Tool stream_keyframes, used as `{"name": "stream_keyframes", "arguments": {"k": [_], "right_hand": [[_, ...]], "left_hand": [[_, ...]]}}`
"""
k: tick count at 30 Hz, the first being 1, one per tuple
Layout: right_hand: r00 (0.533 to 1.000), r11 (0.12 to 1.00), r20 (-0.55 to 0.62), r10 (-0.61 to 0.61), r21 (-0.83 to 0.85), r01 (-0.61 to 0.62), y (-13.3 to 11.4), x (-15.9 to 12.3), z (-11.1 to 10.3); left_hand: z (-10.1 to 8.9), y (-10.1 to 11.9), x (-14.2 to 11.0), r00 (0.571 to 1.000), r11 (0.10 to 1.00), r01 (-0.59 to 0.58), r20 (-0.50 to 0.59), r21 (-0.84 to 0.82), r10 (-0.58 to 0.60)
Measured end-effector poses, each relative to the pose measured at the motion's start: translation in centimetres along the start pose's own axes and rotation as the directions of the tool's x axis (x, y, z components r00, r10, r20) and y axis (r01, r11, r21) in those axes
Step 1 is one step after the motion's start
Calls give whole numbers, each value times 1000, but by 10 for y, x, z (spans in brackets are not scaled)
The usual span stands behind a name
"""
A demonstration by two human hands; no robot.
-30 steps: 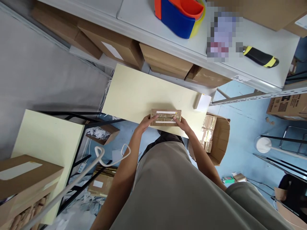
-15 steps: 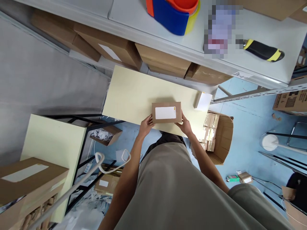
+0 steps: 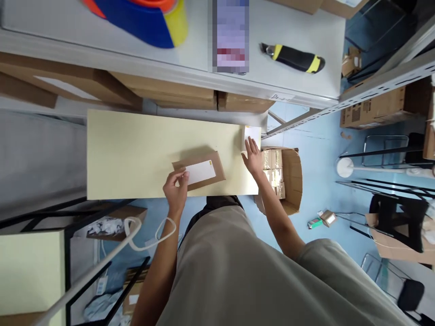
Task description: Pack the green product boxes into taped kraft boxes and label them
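A brown cardboard box [image 3: 220, 170] lies at a slant near the front edge of the pale yellow table [image 3: 132, 154]. On its top is a white label [image 3: 201, 172] with a small yellow-orange mark. My left hand [image 3: 176, 186] grips the box's left end, fingers bent and thumb over the label's end. Farther right, my right hand [image 3: 253, 157] is open, fingers stretched over a white stack of labels [image 3: 255, 131] at the table's right back corner. The hand partly hides the stack, which bears a similar small mark.
A big open carton [image 3: 292, 181] holding several taped small boxes stands right of the table. Above, a grey shelf [image 3: 193, 59] carries a yellow-black utility knife [image 3: 298, 59] and a blue, orange and yellow roll [image 3: 152, 25]. A white bent tube [image 3: 102, 267] crosses the lower left.
My right hand has let go of the box and moved right onto the white stack. The box has turned at an angle and now has only my left hand on it. The view has shifted right.
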State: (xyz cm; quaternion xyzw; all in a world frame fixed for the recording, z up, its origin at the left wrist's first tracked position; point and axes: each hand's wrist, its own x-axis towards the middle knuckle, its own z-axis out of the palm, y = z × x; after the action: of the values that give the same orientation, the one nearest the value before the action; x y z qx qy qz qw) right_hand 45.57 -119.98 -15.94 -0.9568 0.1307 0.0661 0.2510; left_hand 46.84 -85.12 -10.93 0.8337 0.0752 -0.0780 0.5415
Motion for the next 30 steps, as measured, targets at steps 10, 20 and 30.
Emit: {"name": "stream_keyframes", "arguments": {"k": [10,20,30], "right_hand": [[994,997,108,-12,-76,21,32,24,-14],[997,1000,78,-14,-15,15,27,12,-26],[989,988,86,117,-109,-108,38,75,-21]], "left_hand": [[70,53,6,974,986,-142,165,-86,154],[101,61,-21,899,983,-141,401,-121,178],[111,69,-21,882,985,-127,441,-117,166]]}}
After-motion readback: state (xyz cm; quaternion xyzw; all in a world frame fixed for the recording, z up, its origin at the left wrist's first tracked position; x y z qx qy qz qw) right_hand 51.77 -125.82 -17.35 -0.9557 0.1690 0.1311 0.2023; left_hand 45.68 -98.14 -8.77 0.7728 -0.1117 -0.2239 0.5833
